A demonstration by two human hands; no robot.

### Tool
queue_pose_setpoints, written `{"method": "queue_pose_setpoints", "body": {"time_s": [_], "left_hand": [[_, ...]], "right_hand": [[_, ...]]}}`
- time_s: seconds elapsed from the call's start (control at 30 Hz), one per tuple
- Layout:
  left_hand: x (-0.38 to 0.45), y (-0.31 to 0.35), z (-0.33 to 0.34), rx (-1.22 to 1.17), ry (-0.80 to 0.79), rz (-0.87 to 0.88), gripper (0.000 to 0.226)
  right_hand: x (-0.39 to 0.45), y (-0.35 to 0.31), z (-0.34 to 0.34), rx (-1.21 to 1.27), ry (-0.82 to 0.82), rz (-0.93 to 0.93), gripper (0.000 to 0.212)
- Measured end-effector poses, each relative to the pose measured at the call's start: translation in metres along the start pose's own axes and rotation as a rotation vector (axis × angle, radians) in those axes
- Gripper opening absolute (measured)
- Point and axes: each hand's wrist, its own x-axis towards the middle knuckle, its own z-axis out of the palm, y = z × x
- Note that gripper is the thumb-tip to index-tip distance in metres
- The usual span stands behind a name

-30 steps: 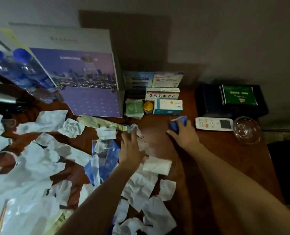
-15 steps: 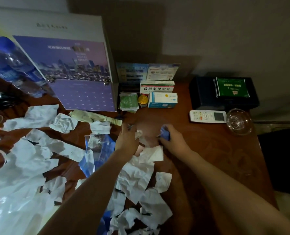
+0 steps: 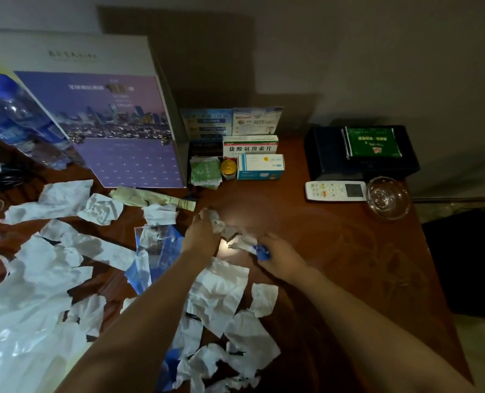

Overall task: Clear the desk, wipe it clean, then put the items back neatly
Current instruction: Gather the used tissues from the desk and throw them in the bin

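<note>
Crumpled paper scraps were scattered over the counter's left half. White scraps were gripped by the left hand; a blue scrap was pinched in the right hand's fingers mid-counter.

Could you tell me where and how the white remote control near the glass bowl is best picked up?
I'd take the remote control across its narrow width, around the middle, coming straight down from above. It lies flat on the desk with its long axis left to right; the glass bowl sits close against its right end, while both long edges look free for fingers.
</note>
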Motion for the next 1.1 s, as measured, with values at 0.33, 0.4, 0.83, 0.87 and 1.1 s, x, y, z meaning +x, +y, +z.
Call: {"method": "queue_pose_setpoints", "body": {"time_s": [0.33,0.4,0.83,0.87,1.1], "left_hand": [[-0.024,0.012,0.012,0.041,0.004,0.109,0.040],[-0.032,0.012,0.018,0.015,-0.004,0.095,0.041],[-0.059,0.016,0.035,0.066,-0.029,0.181,0.031],[-0.061,0.020,0.036,0.086,-0.014,0.188,0.026],[-0.088,0.070,0.045,0.019,-0.038,0.295,0.013]], "right_hand": [[-0.048,0.006,-0.018,-0.115,-0.085,-0.059,0.029],[-0.061,0.005,-0.008,-0.186,-0.159,-0.063,0.043],[-0.085,0.029,0.028,-0.004,-0.091,0.067,0.023],[-0.088,0.032,0.024,0.037,-0.050,0.092,0.015],[-0.119,0.063,-0.015,0.055,0.116,0.149,0.018]]}}
